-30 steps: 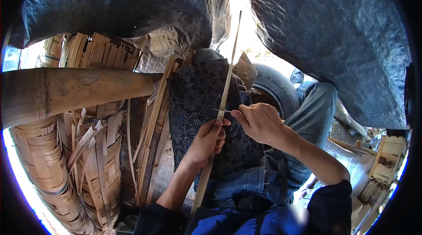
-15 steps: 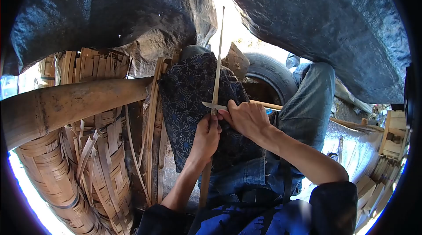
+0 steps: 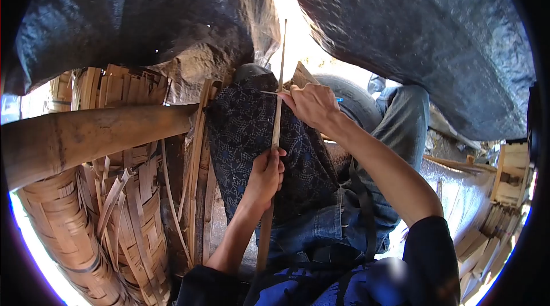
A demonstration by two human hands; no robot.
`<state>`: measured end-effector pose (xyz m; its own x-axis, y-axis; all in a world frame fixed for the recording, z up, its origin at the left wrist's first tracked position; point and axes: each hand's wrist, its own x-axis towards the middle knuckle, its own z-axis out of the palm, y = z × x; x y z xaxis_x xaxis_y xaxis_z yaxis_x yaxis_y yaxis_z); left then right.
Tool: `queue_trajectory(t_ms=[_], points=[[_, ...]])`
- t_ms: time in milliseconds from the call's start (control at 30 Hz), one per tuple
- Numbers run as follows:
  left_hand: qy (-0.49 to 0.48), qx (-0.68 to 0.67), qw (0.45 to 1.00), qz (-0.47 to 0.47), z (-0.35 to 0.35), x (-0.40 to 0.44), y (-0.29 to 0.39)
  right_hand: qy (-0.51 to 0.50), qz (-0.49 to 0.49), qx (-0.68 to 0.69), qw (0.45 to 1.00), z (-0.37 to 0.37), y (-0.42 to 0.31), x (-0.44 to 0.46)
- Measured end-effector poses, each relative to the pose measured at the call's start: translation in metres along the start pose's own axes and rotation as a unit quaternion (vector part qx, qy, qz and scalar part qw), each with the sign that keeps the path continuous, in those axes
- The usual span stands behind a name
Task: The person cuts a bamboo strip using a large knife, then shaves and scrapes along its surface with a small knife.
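Note:
A long, thin bamboo strip [image 3: 277,125] runs upright through the middle of the view, over a dark patterned cloth [image 3: 243,117] on the lap. Lower down, my left hand [image 3: 266,175] is closed around the strip, thumb on top. Farther along it, my right hand [image 3: 312,104] grips a knife [image 3: 269,93], its blade lying across the strip. The handle is mostly hidden in the fist; a bit of blue shows behind the hand.
A thick bamboo pole [image 3: 103,137] juts in from the left above woven bamboo rolls [image 3: 63,220]. Upright bamboo slats [image 3: 197,191] stand beside the cloth. A tire [image 3: 358,102] lies beyond the right knee. Dark tarpaulin [image 3: 412,36] hangs overhead.
My right hand has slid the knife away from me along the strip. My left hand sits slightly lower, still holding the strip, and the two hands are now farther apart.

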<state>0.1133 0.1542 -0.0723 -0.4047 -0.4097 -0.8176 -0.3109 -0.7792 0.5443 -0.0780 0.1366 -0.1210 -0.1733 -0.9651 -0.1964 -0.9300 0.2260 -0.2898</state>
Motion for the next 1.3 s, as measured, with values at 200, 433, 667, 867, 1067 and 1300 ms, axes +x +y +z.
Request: queue_trajectory(t_ms=[200,433,667,867,1067,1300], points=[[-0.031,-0.022,0.999,0.019,-0.001,-0.003,-0.003,0.021,-0.025,0.046,0.998,-0.012,-0.012,-0.032],[-0.024,-0.025,0.999,0.008,0.001,-0.004,-0.005,-0.075,-0.023,0.081,0.994,-0.006,-0.036,-0.084],[0.012,0.040,0.999,0.024,0.004,-0.003,-0.003,-0.069,-0.023,0.052,0.996,0.007,-0.035,-0.078],[-0.019,0.029,0.998,0.056,0.007,-0.005,-0.019,0.075,0.058,0.013,0.995,0.009,0.011,-0.028],[-0.033,-0.026,0.999,0.005,-0.001,-0.004,-0.001,0.006,0.070,0.178,0.982,-0.029,-0.011,-0.032],[-0.010,0.029,0.996,0.079,0.013,-0.020,0.006,0.022,0.026,0.121,0.992,-0.021,-0.033,-0.097]])
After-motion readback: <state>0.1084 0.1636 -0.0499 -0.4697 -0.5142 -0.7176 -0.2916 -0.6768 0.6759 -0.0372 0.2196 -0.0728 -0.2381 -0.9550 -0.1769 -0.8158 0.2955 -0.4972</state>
